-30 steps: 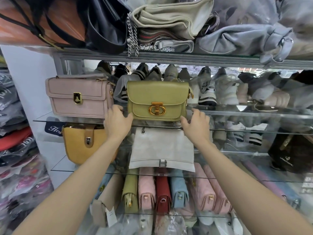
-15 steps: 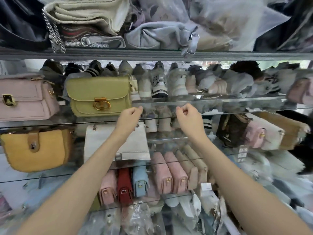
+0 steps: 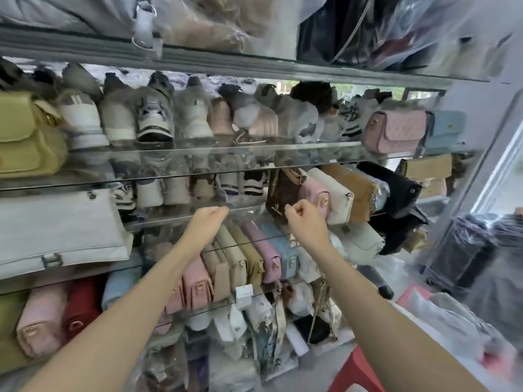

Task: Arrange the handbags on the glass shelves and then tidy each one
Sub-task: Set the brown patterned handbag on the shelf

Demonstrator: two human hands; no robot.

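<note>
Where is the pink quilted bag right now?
In the head view, the pink quilted bag sits far right on the upper glass shelf, beside a light blue bag, past the row of sneakers.

Both forearms are showing bare, no sleeves; left hand [image 3: 208,220] and right hand [image 3: 304,219] are wearing nothing.

A row of pale, striped sneakers [image 3: 154,120] stands toes-out behind the glass. Down at the floor, a red plastic stool [image 3: 357,372] pokes in beside crumpled clear plastic bags [image 3: 441,315]. A dark suitcase wrapped in plastic film [image 3: 464,250] stands farther right.
</note>
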